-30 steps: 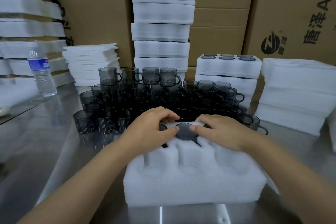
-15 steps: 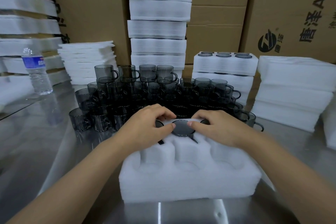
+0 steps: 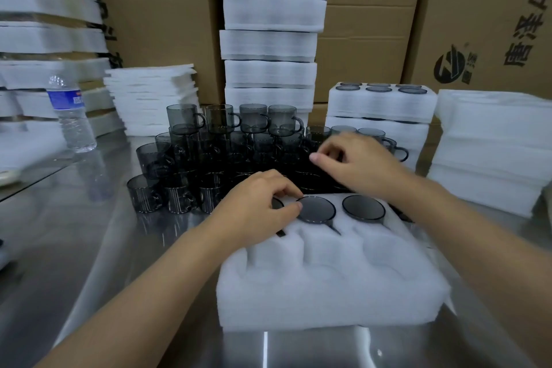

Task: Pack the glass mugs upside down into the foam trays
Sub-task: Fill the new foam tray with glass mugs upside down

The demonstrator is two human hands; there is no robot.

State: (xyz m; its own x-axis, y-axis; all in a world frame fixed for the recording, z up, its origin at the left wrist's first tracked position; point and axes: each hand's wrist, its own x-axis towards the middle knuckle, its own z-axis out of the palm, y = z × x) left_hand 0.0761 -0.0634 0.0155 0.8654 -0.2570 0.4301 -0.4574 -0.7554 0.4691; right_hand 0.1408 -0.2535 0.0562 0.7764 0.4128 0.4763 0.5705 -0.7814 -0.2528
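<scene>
A white foam tray (image 3: 328,287) lies on the steel table before me. Its far row holds upside-down smoky glass mugs: a middle mug (image 3: 318,208), a right mug (image 3: 363,208), and a left one mostly hidden under my hand. The near pockets are empty. My left hand (image 3: 257,206) rests on the tray's far left, its thumb and forefinger touching the middle mug's rim. My right hand (image 3: 355,163) hovers above the loose mugs (image 3: 221,155) behind the tray, fingers loosely curled, holding nothing.
Filled foam trays (image 3: 380,110) are stacked at back right, an empty tray tower (image 3: 270,39) at centre back. Foam sheets (image 3: 490,146) pile at the right and back left (image 3: 152,98). A water bottle (image 3: 71,116) stands at left. Cardboard boxes (image 3: 478,9) line the back.
My right hand lifted off the tray and moved back over the loose mugs, uncovering the right mug. My left hand stayed at the middle mug.
</scene>
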